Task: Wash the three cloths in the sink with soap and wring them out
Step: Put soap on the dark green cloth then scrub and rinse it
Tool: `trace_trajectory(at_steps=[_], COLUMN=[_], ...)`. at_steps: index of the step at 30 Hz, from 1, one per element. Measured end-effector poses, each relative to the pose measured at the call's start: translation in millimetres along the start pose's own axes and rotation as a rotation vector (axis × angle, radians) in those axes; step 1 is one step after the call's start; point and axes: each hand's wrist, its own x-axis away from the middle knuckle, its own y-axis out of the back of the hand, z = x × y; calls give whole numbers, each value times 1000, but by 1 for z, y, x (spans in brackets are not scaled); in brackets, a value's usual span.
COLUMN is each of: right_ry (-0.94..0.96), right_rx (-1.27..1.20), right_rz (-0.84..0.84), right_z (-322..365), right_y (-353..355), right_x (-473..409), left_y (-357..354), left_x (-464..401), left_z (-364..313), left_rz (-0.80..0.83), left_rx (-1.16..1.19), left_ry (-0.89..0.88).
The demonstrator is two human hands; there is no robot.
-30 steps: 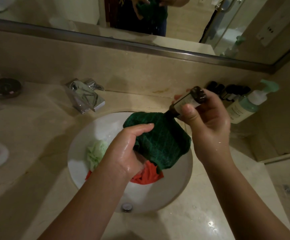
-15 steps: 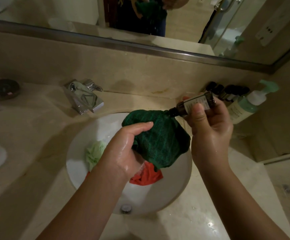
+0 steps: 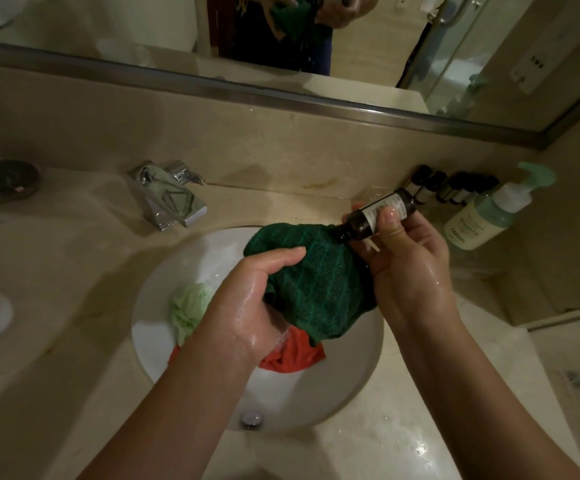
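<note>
**Q:** Dark-green terry fills the centre of the frame. How is it held, and where?

**A:** The dark-green cloth (image 3: 319, 285) is bunched in the left hand (image 3: 247, 306), whose fingers curl over its upper fold while the rest hangs above the white sink (image 3: 163, 282). The right hand (image 3: 402, 258) pinches a small brown soap bottle (image 3: 371, 216) between thumb and fingers, tipped so its neck touches the cloth's upper right edge.

**Q:** And the other two cloths?

**A:** Both lie in the basin: the pale-green cloth (image 3: 189, 308) at the left, and the red cloth (image 3: 292, 355) directly beneath the hanging green one.

**Q:** What is the chief hazard at this stage?

**A:** Probably slippage. Both hands glisten with water, and the bottle is small and smooth; a squeeze could shoot it from the pinch into the basin or onto the counter (image 3: 73, 271). Whether soap is flowing cannot be seen.

**Q:** Any others?

**A:** Three seem plausible. Soap delivered at one point may leave the far folds unwashed unless it is worked through. Excess may run off the cloth's lower corner onto the red cloth, dosing it unevenly. The right elbow also works near the pump bottle (image 3: 482, 216) and the row of small dark bottles (image 3: 454, 187) behind, which a careless withdrawal might topple.
</note>
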Motion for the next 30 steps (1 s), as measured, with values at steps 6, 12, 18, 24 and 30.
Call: trace_trajectory(at_steps=[6, 12, 18, 24, 30], right_ry=[26, 151, 281, 257, 39], right_rx=[83, 185, 313, 324, 86], right_rz=[-36, -3, 95, 105, -24], right_z=[-1, 4, 10, 12, 5], right_y=[-2, 1, 2, 0, 2], right_x=[0, 5, 4, 6, 10], left_y=[1, 4, 4, 4, 7], left_x=[-2, -4, -2, -1, 0], left_z=[2, 3, 4, 4, 7], left_rz=[9, -33, -20, 13, 49], left_rx=[18, -26, -6, 24, 42], left_ry=[34, 34, 52, 45, -30])
